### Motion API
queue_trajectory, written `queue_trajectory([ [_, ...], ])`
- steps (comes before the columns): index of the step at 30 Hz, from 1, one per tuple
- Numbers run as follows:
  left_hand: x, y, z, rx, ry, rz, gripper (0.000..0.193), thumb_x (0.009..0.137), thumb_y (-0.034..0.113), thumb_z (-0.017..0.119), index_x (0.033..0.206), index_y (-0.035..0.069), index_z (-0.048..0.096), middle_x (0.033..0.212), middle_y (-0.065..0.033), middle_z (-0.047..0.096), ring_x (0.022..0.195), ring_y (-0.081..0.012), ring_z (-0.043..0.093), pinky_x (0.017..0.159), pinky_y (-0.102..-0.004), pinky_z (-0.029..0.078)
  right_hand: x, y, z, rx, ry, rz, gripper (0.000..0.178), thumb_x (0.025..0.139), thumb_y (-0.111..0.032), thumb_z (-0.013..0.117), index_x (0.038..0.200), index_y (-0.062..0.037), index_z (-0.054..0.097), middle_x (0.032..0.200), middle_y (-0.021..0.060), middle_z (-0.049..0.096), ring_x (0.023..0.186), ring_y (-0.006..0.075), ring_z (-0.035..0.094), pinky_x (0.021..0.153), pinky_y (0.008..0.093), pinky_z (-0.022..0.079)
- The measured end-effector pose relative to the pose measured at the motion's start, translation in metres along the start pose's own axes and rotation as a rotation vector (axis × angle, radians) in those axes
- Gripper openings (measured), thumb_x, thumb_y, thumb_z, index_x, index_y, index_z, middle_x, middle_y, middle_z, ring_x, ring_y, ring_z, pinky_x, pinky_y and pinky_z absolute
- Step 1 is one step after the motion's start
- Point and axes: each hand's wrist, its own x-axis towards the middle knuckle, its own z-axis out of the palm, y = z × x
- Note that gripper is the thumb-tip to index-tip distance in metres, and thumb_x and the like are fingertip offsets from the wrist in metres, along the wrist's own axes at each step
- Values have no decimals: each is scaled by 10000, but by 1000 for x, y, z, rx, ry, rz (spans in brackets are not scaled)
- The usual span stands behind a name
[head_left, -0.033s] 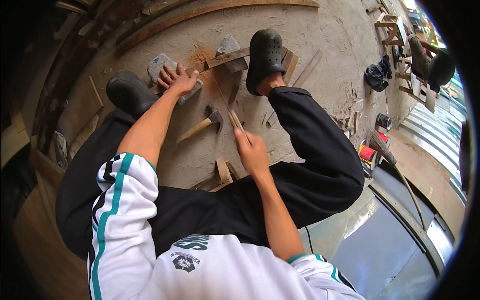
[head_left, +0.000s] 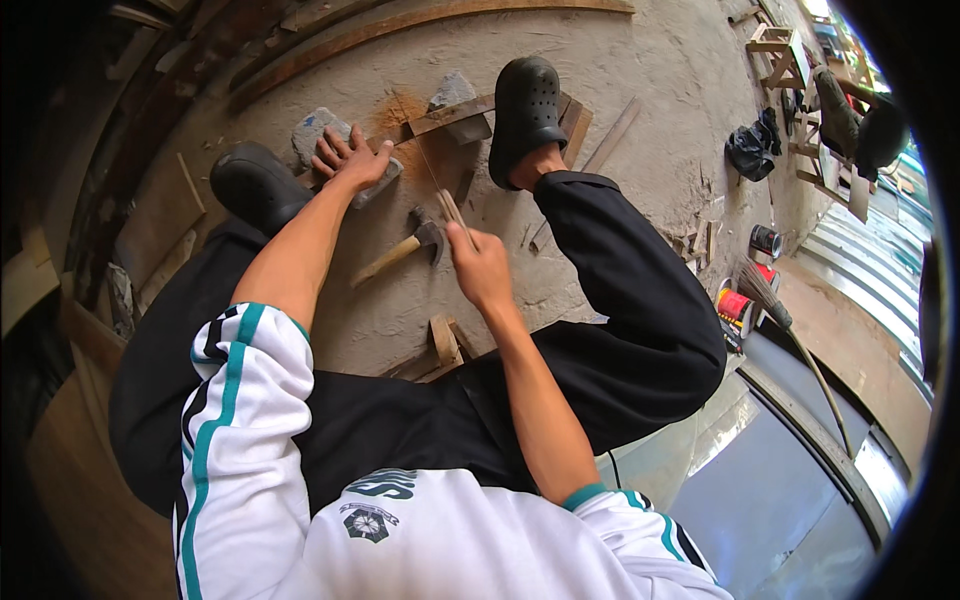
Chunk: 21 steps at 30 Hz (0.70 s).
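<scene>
My left hand lies with fingers spread on a wooden strip, above a grey stone block. My right hand is closed round the wooden handle of a handsaw. Its thin blade is seen nearly edge-on and reaches up to the strip, between my left hand and my right shoe. The shoe is over the strip's right part, and whether it presses on it is hard to see. Orange sawdust covers the floor around the cut. A claw hammer lies just left of the saw.
Other stone pieces sit by the strip. My left shoe rests at the left. Long boards lie at the far side. Toward the right are a black plastic bag, cans, a brush-ended stick and wooden stools.
My right hand and the saw have moved forward and slightly left, toward the strip. My left hand and the strip have stayed in place.
</scene>
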Motion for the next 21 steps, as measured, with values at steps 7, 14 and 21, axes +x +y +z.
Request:
queue_trajectory([
  [7, 9, -8, -8, 1, 15, -25, 902, 915, 664, 375, 1564, 174, -14, 1560, -235, -258, 1420, -419, -291, 1082, -627, -165, -57, -9, -27, -59, -80, 22, 483, 963, -364, 524, 720, 53, 551, 588, 189, 492, 567, 220, 516, 585, 411, 408],
  [14, 9, -1, -2, 7, 9, -28, 898, 920, 660, 372, 1563, 174, -25, 1557, -229, -269, 1421, -417, -290, 1087, -620, -165, 25, 5, 12, -12, 24, -61, 505, 962, -382, 519, 694, 46, 521, 572, 152, 451, 544, 209, 438, 566, 396, 378],
  [21, 13, -4, 3, 26, 45, -20, 933, 892, 701, 379, 1563, 176, -3, 1568, -245, -227, 1433, -428, -253, 1089, -627, -147, -45, 4, -29, -32, -24, 63, 520, 966, -380, 526, 658, 38, 516, 535, 117, 428, 521, 146, 403, 522, 382, 356],
])
